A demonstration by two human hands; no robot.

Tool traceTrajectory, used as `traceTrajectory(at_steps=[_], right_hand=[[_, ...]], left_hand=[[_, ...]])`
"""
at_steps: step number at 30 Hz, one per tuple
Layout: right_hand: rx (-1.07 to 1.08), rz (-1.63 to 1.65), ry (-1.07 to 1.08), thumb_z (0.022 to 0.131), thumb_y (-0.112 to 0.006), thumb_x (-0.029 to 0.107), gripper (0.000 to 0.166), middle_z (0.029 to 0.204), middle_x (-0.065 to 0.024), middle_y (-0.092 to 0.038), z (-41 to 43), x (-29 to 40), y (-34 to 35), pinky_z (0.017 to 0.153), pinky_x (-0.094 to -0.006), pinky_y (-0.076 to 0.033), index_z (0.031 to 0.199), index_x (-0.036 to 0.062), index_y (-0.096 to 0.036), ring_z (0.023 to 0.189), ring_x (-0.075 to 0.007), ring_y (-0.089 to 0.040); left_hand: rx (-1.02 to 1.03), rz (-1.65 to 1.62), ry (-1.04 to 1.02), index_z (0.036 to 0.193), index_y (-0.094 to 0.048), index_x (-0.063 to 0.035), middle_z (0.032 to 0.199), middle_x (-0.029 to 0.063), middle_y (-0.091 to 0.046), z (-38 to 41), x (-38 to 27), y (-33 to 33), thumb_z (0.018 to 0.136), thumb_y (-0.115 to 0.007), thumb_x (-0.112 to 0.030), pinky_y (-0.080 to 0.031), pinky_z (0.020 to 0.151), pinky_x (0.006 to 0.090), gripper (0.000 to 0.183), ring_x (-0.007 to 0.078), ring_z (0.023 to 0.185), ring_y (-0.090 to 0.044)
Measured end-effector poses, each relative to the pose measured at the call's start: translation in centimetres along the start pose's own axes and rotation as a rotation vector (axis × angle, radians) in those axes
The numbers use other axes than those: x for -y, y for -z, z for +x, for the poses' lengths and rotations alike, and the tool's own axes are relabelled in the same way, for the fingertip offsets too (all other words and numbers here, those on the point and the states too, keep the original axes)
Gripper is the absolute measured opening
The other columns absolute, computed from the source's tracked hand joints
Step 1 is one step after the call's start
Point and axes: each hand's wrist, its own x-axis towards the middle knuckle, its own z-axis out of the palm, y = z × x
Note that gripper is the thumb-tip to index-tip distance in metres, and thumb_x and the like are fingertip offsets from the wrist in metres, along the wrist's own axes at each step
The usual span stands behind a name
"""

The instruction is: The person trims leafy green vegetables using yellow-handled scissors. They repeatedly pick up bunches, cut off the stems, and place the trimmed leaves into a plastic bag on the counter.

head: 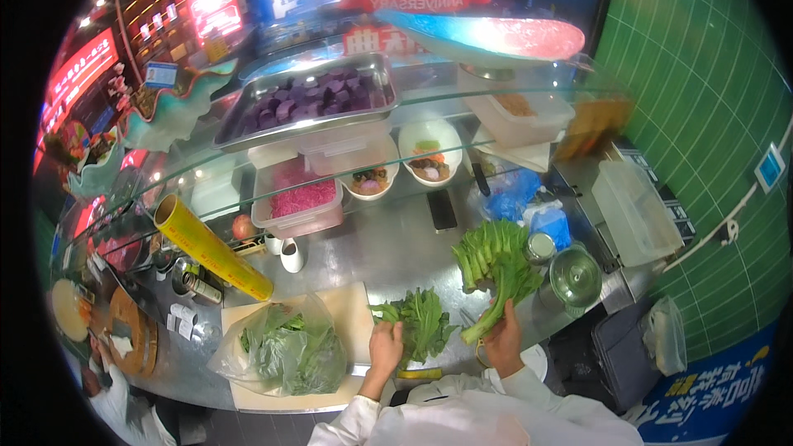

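Note:
A stalk of leafy greens (492, 316) is in my right hand (505, 337), its pale cut end pointing down and left. A pile of leafy green stalks (486, 248) lies just beyond it on the steel counter. My left hand (386, 345) is at the left edge of a heap of loose green leaves (424, 325); whether its fingers grip a leaf cannot be told. To the left, a clear plastic bag of greens (291, 350) rests on a pale cutting board (350, 316). Yellow-handled scissors (481, 353) lie partly hidden beside my right hand.
Right of the greens stand a clear lidded jar (575, 279) and a smaller jar (541, 246). A yellow cardboard roll (214, 248) leans at the left. A phone (442, 210) lies near two white bowls of food (430, 152). At far left, a co-worker's hands (99, 350) are near a round wooden board (133, 334).

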Motion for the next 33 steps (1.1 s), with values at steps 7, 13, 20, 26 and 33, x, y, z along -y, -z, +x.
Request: traceTrajectory(at_steps=[7, 13, 20, 26, 33], right_hand=[[-0.004, -0.372, -0.244, 0.092, -0.051, 0.031, 0.028, 0.082, -0.0008, -0.058, -1.1, -2.0, -1.1, 0.065, -0.0274, -0.043, 0.104, 0.0055, -0.057, 0.075, -0.0118, -0.053], [0.325, -0.650, -0.288, 0.092, -0.049, 0.018, 0.026, 0.101, -0.0070, -0.061, -1.6, -2.5, -1.7, 0.075, -0.0271, -0.048, 0.110, -0.0014, -0.055, 0.092, -0.0156, -0.058], [0.522, -0.967, -0.034, 0.092, -0.043, 0.010, 0.030, 0.103, -0.0118, -0.063, -0.7, -2.6, 1.0, 0.079, -0.0308, -0.048, 0.119, -0.0002, -0.052, 0.092, -0.0196, -0.060], [0.099, -2.131, 0.311, 0.081, -0.058, 0.033, 0.038, 0.094, -0.0191, -0.061, 2.5, -4.2, 14.6, 0.075, -0.0420, -0.049, 0.098, -0.0005, -0.059, 0.084, -0.0340, -0.061], [0.038, -2.224, -0.052, 0.079, -0.057, 0.042, 0.048, 0.100, -0.0217, -0.058, 1.9, -5.0, 15.5, 0.079, -0.0450, -0.047, 0.101, -0.0004, -0.057, 0.091, -0.0353, -0.058]], left_hand=[[0.124, 0.089, 0.152, 0.103, -0.060, 0.0007, 0.099, 0.0205, -0.062, -0.4, -1.0, 0.3, 0.087, -0.054, -0.023, -0.046, 0.080, 0.0423, 0.029, 0.0366, 0.093, -0.058], [0.240, -0.429, 0.014, 0.120, -0.052, 0.0012, 0.107, 0.0181, -0.061, -1.8, -8.6, 3.7, 0.084, -0.062, -0.021, -0.047, 0.080, 0.0351, 0.043, 0.0282, 0.092, -0.061], [0.121, -0.791, 0.291, 0.105, -0.056, 0.0055, 0.088, 0.0160, -0.066, -1.5, -5.6, 4.1, 0.088, -0.059, -0.014, -0.049, 0.068, 0.0293, 0.026, 0.0194, 0.074, -0.065], [0.198, -1.435, 0.535, 0.119, -0.047, 0.0014, 0.094, 0.0143, -0.063, -1.4, -5.3, 6.5, 0.095, -0.046, -0.020, -0.051, 0.073, 0.0328, 0.032, 0.0226, 0.083, -0.064], [0.294, -1.644, 0.424, 0.123, -0.044, 0.0001, 0.097, 0.0155, -0.061, -1.5, -5.9, 6.3, 0.094, -0.039, -0.034, -0.047, 0.081, 0.0372, 0.045, 0.0264, 0.087, -0.061]])
